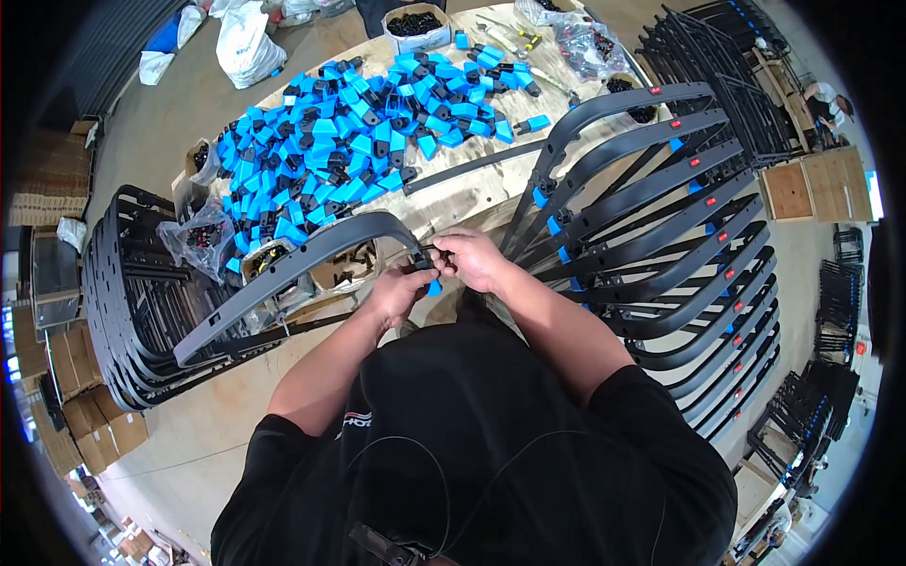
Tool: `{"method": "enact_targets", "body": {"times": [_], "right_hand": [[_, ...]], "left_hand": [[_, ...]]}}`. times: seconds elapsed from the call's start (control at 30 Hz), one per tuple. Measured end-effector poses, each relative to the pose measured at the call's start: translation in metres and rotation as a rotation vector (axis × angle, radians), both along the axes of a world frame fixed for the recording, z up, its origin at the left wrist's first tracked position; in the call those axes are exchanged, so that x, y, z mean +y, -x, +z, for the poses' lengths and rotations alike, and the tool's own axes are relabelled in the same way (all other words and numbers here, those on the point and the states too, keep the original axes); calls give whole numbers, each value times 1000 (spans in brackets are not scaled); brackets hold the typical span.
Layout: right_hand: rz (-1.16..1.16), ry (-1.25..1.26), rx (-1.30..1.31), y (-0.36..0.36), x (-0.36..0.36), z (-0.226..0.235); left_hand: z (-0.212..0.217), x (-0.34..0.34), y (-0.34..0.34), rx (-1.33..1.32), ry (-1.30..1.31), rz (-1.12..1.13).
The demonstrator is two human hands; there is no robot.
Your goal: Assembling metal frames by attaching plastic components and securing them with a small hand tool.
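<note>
A curved black metal frame stands at the near edge of the pale plywood table, its bent bar arching up in front of the table's near left part. At the bar's end sits a small end piece of blue and black plastic. The left hand curls nearly closed around this end, the thumb laid along it. The right hand has its fingers bent and the tips drawn together at the same end; whatever lies between them is too small and hidden to tell.

A broad heap of blue and black plastic pieces covers the table's middle and left, with a flat black metal strip lying at its right side, toward the near edge. The arched bar partly hides an open cardboard box of small dark parts at the table's near edge. A crumpled clear plastic bag is at its left edge, and a white-sided box of black parts is at its far edge.

Right of the table, a row of curved black metal frames with red tags crowds close to the right forearm; more stacked black metal frames stand left of it. A bulging white sack rests on the floor beyond the table's far left.
</note>
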State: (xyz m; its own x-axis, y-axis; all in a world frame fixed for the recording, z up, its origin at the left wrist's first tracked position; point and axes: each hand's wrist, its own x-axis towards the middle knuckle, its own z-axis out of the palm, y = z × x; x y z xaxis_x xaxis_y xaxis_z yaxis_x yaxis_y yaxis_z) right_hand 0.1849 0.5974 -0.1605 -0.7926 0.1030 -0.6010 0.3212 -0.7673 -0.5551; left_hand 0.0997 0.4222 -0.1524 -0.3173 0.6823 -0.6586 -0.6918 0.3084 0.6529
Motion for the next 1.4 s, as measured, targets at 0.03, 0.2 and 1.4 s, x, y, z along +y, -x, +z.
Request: {"method": "enact_targets", "body": {"times": [0.03,0.2,1.4], "right_hand": [[33,10,24,1,1,-2],[36,-42,13,4,6,-1],[162,-1,-42,11,-3,13]], "left_hand": [[-2,0,0,6,-35,25],[-8,0,0,21,-31,78],[-14,-18,0,-109,-71,144]]}}
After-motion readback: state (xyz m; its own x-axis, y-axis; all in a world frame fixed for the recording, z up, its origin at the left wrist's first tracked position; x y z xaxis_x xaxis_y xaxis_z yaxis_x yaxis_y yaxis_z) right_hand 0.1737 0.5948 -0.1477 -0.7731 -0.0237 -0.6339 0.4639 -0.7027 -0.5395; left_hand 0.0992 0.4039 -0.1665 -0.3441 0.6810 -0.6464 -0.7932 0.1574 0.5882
